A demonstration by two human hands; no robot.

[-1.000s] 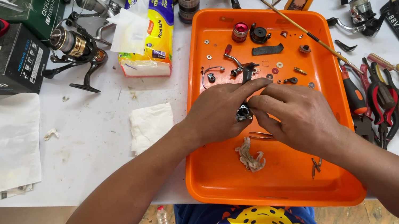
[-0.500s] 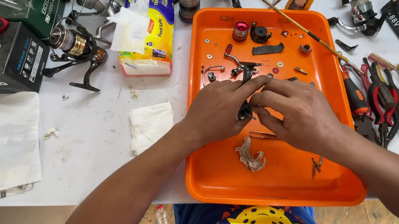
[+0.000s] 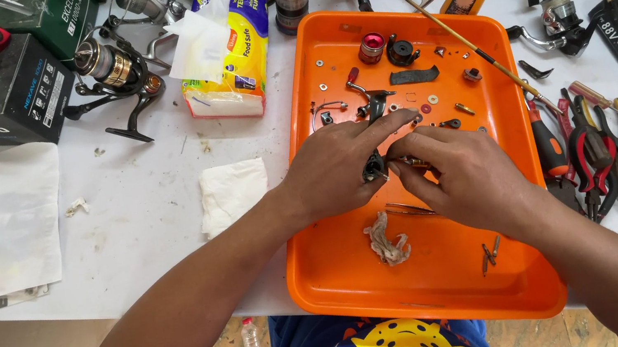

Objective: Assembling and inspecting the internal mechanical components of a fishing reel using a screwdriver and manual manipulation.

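Head view: one small dark reel part (image 3: pixel 373 167) is pinched between the fingers of the left hand (image 3: pixel 341 164) and the right hand (image 3: pixel 464 173) over the middle of one orange tray (image 3: pixel 343 276). One crumpled rag (image 3: pixel 387 241) lies near the tray's front edge; one red knob (image 3: pixel 371 48) sits toward its far edge. One folded tissue (image 3: pixel 231 193) rests beside the tray's left edge

left hand (image 3: pixel 341 164), right hand (image 3: pixel 466 172), fingertips meeting, forearms converging
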